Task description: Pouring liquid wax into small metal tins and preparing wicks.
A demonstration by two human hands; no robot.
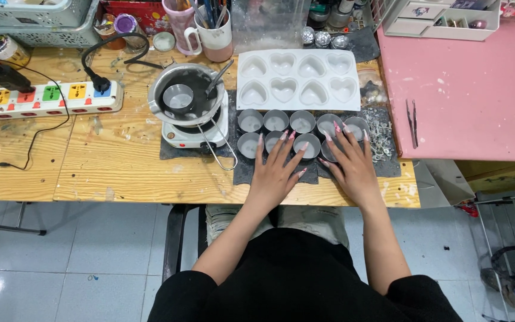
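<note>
Both of my hands lie flat, palms down, on a dark mat (242, 170) at the front of a wooden table (120, 161). My left hand (275, 170) has its fingers spread, the tips touching the front row of small round metal tins (275, 121). My right hand (350, 164) rests beside it, fingertips over the tins at the right end. The tins stand in two rows and hold pale wax. Neither hand grips anything. Behind the tins lies a white mould (298, 79) with several heart-shaped cavities.
A small electric hotplate (193, 132) carries a metal pot (186, 95) with a smaller cup inside. A power strip (46, 99) lies at the left. Mugs with tools (213, 27) and baskets stand at the back. A pink table (466, 89) with tweezers (411, 122) adjoins on the right.
</note>
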